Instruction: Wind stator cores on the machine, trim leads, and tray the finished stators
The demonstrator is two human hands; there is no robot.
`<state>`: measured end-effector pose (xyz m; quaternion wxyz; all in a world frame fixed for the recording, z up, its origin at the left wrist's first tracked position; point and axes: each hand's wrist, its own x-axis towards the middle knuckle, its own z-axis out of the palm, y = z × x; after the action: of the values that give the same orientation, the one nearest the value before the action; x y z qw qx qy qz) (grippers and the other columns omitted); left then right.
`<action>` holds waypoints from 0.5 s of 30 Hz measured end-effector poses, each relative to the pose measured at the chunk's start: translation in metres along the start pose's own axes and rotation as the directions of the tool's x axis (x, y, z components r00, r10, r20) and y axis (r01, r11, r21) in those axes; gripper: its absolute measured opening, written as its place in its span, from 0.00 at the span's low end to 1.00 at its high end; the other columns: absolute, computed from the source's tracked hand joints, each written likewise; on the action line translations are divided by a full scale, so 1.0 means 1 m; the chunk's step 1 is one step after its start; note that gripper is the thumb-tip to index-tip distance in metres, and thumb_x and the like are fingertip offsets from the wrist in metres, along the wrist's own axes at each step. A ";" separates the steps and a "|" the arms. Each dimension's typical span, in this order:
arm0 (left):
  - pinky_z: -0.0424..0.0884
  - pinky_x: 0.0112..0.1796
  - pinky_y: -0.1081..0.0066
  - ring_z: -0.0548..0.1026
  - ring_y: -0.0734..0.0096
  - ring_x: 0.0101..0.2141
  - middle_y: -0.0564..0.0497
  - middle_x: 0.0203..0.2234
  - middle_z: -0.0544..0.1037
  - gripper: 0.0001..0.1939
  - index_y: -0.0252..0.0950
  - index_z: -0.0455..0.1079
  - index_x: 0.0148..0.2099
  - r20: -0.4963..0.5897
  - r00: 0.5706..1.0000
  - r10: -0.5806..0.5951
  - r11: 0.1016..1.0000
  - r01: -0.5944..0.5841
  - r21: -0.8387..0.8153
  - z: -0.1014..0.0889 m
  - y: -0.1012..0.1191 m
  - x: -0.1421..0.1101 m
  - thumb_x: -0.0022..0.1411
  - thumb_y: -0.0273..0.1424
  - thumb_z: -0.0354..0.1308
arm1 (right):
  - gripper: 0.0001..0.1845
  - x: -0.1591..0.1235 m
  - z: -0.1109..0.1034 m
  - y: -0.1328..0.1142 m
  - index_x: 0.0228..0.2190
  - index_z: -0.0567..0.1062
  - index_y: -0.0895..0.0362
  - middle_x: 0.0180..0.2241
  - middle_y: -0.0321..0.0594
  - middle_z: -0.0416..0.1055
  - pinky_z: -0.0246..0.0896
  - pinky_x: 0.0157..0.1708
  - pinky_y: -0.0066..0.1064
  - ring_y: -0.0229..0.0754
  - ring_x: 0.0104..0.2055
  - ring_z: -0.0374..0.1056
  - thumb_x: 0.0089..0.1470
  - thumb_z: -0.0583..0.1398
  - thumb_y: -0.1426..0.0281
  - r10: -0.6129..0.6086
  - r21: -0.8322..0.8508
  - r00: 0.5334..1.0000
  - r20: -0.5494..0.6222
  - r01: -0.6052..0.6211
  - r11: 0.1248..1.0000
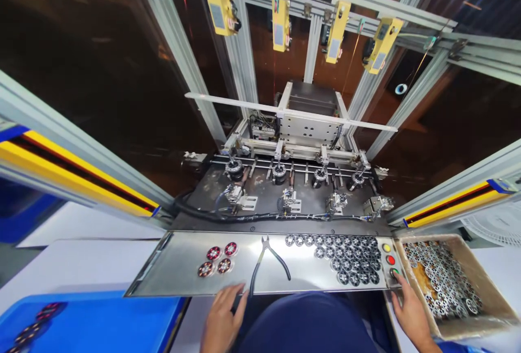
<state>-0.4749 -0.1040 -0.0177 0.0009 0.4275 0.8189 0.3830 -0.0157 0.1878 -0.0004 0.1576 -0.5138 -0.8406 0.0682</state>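
My right hand [412,312] reaches to the button panel, with a fingertip on the green button [394,272]; its thumb stands apart and nothing is held. At the front edge of the steel shelf [171,266], my left hand [223,314] has its thumb apart from the fingers and looks free of any object. Just right of it lies a pair of diagonal cutters [265,255] with dark handles spread. Several copper-wound motor stators [214,253] sit on the shelf ahead of my left hand. Many unwound black stator cores [354,255] stand in rows near the buttons.
Behind the shelf is a winding machine with several spindles [279,172] and a black bed [264,201]. At right stands a box of stator cores [488,301]; at left, a blue tray [114,320] with wound stators. Yellow light curtains [81,174] flank the opening.
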 end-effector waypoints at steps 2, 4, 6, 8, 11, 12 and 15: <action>0.80 0.33 0.67 0.82 0.60 0.34 0.47 0.31 0.83 0.16 0.39 0.78 0.39 -0.006 1.000 -0.007 1.000 0.007 -0.012 -0.001 0.000 0.000 0.65 0.44 0.54 | 0.25 0.008 -0.007 -0.015 0.55 0.68 0.61 0.48 0.55 0.76 0.70 0.49 0.51 0.58 0.48 0.74 0.61 0.52 0.61 0.011 -0.011 0.998 -0.057 -0.012 1.000; 0.81 0.33 0.66 0.82 0.59 0.35 0.46 0.33 0.84 0.16 0.39 0.78 0.39 -0.013 1.000 -0.019 0.999 0.018 -0.026 -0.001 0.001 -0.001 0.65 0.43 0.54 | 0.27 0.016 -0.009 -0.044 0.58 0.65 0.63 0.53 0.58 0.72 0.67 0.53 0.52 0.59 0.54 0.71 0.62 0.52 0.62 -0.010 -0.008 0.993 -0.118 0.009 1.000; 0.81 0.34 0.66 0.83 0.59 0.36 0.47 0.34 0.84 0.16 0.40 0.78 0.39 -0.024 0.999 -0.033 0.999 0.032 -0.040 -0.003 0.003 -0.002 0.64 0.43 0.55 | 0.27 0.023 -0.003 -0.088 0.61 0.62 0.61 0.57 0.56 0.69 0.65 0.57 0.49 0.55 0.58 0.68 0.64 0.53 0.63 -0.100 0.069 0.986 -0.136 0.110 0.991; 0.82 0.34 0.66 0.83 0.59 0.36 0.47 0.34 0.84 0.16 0.40 0.79 0.39 -0.043 0.998 -0.055 0.997 0.053 -0.050 -0.006 0.006 -0.004 0.64 0.44 0.55 | 0.24 0.030 0.009 -0.139 0.59 0.65 0.60 0.56 0.55 0.70 0.66 0.57 0.47 0.54 0.57 0.68 0.64 0.53 0.67 -0.255 0.247 0.962 -0.101 0.272 0.930; 0.82 0.37 0.65 0.83 0.58 0.38 0.46 0.36 0.84 0.15 0.40 0.79 0.41 -0.085 0.991 -0.100 0.994 0.096 -0.051 -0.014 0.010 -0.011 0.64 0.43 0.55 | 0.18 0.043 0.031 -0.207 0.52 0.72 0.57 0.48 0.53 0.76 0.69 0.52 0.43 0.50 0.50 0.73 0.65 0.51 0.69 -0.480 0.394 0.874 0.078 0.415 0.820; 0.82 0.38 0.65 0.83 0.57 0.39 0.46 0.37 0.84 0.14 0.40 0.78 0.42 -0.097 0.988 -0.119 0.992 0.115 -0.050 -0.018 0.011 -0.017 0.64 0.42 0.55 | 0.17 0.047 0.038 -0.223 0.49 0.74 0.56 0.45 0.50 0.77 0.70 0.49 0.39 0.48 0.46 0.75 0.65 0.50 0.69 -0.527 0.415 0.839 0.136 0.435 0.799; 0.82 0.38 0.65 0.84 0.59 0.35 0.46 0.40 0.84 0.12 0.41 0.76 0.45 -0.123 0.951 -0.283 0.958 0.275 -0.082 -0.028 0.010 -0.043 0.65 0.39 0.56 | 0.14 0.059 0.058 -0.252 0.40 0.78 0.55 0.34 0.42 0.79 0.70 0.39 0.30 0.42 0.35 0.75 0.64 0.52 0.69 -0.602 0.435 0.754 0.264 0.464 0.772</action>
<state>-0.4497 -0.1481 -0.0057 0.0139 0.2807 0.8565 0.4328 -0.2718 0.1263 0.0264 0.0875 -0.1882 -0.9416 0.2651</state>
